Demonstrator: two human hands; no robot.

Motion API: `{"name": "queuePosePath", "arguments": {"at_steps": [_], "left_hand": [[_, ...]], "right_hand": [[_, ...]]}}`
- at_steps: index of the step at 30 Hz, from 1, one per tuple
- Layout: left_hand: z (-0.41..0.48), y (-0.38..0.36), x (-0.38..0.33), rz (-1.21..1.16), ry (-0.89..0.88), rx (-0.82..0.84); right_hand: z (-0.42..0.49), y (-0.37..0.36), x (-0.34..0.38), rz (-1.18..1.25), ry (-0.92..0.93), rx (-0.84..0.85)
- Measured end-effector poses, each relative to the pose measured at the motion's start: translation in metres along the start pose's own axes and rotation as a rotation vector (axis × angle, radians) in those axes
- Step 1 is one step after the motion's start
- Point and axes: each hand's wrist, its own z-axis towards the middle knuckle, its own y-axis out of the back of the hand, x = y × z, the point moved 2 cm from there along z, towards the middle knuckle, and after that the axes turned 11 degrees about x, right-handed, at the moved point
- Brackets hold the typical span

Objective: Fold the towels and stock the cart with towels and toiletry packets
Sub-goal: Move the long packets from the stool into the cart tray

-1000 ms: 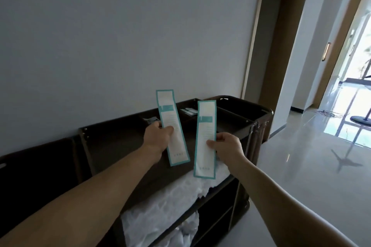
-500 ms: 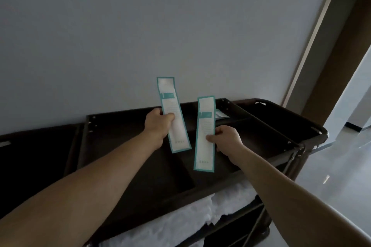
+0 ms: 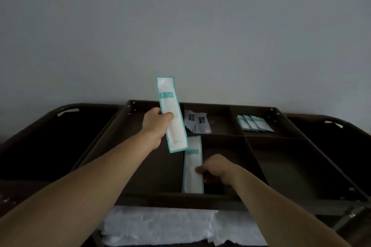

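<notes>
A wall (image 3: 200, 26) fills the upper half of the view, from the left edge to the right. It is flat, smooth and matt, one even pale grey. The light on it is uneven: palest low down near the middle, and dimmer toward the top and the two upper corners. Its foot is hidden, so where it meets the floor cannot be seen.
</notes>
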Motion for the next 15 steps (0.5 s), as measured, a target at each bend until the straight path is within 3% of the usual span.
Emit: {"name": "queuePosePath", "arguments": {"at_steps": [5,10,15], "left_hand": [[-0.006,0.011,0.002,0.008,0.025,-0.024],[-0.003,0.008,0.002,0.038,0.033,0.051],[0.005,-0.002,0.014,0.009,0.076,0.133]], "right_hand": [[0.008,-0.002,0.001,-0.106,-0.048,0.017],[0.002,-0.005,0.011,-0.638,-0.066,-0.075],[-0.008,-0.006,0.019,-0.793,-0.101,-0.137]]}}
